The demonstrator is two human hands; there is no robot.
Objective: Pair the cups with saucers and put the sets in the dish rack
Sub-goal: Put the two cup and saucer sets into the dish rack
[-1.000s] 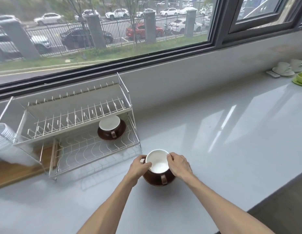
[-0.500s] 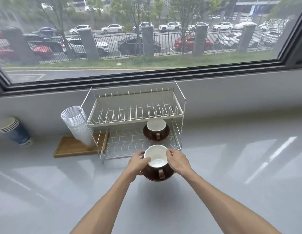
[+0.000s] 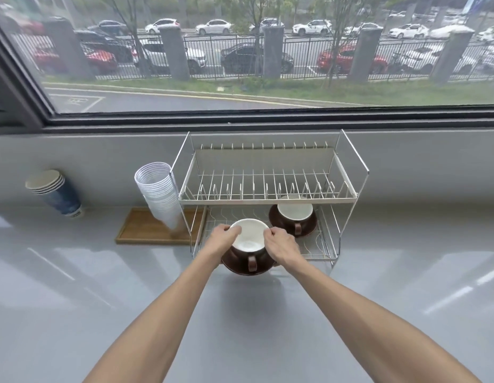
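A brown cup with a white inside point(image 3: 249, 239) sits on a brown saucer point(image 3: 241, 268), and I hold the set from both sides. My left hand point(image 3: 219, 240) grips its left rim and my right hand point(image 3: 281, 244) grips its right rim. The set hovers at the front edge of the lower shelf of the white wire dish rack point(image 3: 268, 200), half over the counter. On that lower shelf, at the right, stands a second brown cup point(image 3: 295, 214) on its saucer point(image 3: 309, 226). The rack's upper shelf holds nothing.
A stack of clear plastic cups point(image 3: 160, 194) leans against the rack's left side over a wooden tray point(image 3: 142, 230). A stack of blue paper cups point(image 3: 56, 193) lies at the far left by the wall. The grey counter point(image 3: 378, 286) stretches around me.
I have carried the cup and saucer set forward and left toward the rack, so it now overlaps the lower shelf's front edge. The view has swung to face the rack straight on.
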